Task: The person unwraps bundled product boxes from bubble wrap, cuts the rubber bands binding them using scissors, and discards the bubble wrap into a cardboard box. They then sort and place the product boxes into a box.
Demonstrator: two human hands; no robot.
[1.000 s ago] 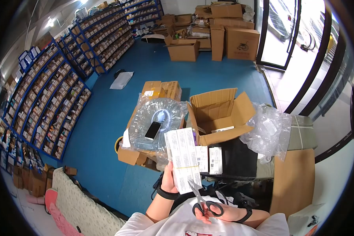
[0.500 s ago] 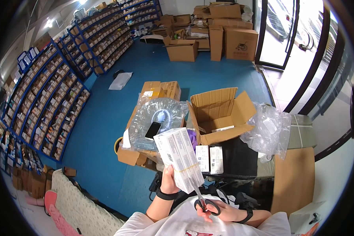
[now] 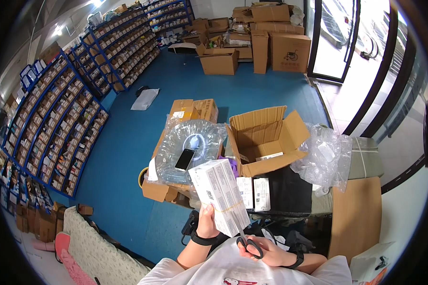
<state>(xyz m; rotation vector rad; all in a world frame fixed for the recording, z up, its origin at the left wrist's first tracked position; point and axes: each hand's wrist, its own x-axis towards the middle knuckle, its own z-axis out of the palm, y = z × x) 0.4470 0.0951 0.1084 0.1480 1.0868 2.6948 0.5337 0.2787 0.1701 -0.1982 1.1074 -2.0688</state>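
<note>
My left hand (image 3: 206, 222) is closed on the left side of a bundle of white printed boxes (image 3: 218, 192), held tilted in front of my chest. A thin yellowish band (image 3: 231, 209) runs around the bundle. In my right hand (image 3: 269, 252) is a pair of scissors (image 3: 244, 240) with black handles, my fingers closed about the loops. The blades point up against the lower end of the bundle, and their tips are hidden there. Two smaller white boxes (image 3: 261, 194) stand just beyond the bundle, on a black surface.
An open cardboard box (image 3: 266, 166) stands ahead, with clear plastic wrap (image 3: 324, 154) to its right. On the left, a phone (image 3: 184, 159) lies on a plastic-wrapped ring-shaped item (image 3: 169, 147). Shelves of small boxes (image 3: 57, 123) line the left; stacked cartons (image 3: 290, 52) stand at the back.
The bundle has moved slightly down and right. The scissors are closer against its lower end, and less of the blades shows.
</note>
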